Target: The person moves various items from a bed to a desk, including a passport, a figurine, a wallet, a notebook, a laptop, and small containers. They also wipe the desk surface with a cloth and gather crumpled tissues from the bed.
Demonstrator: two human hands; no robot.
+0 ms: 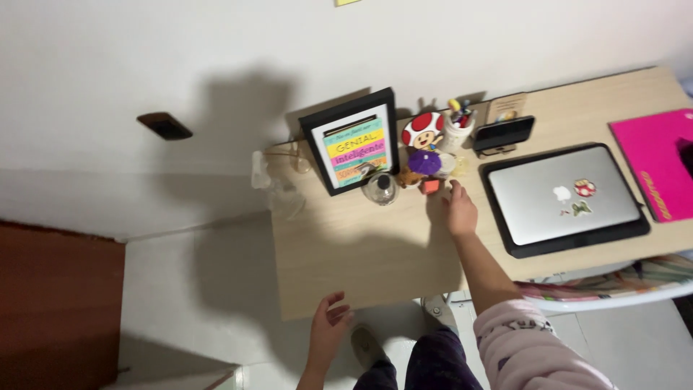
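My right hand (460, 209) reaches out over the light wooden desk (361, 253), fingertips next to a small orange-red object (431, 186) and a purple round trinket (424, 162); it holds nothing that I can see. My left hand (328, 328) hovers at the desk's near edge with fingers apart and empty. A black picture frame (354, 143) with coloured stripes leans on the wall, a small glass globe (381, 189) in front of it.
A closed silver laptop (563, 195) with stickers lies on a black mat. Behind it stand a phone on a stand (503, 134), a pen cup (456, 130) and a mushroom figure (423, 130). A pink folder (657, 162) lies at right; a chair (613, 289) below.
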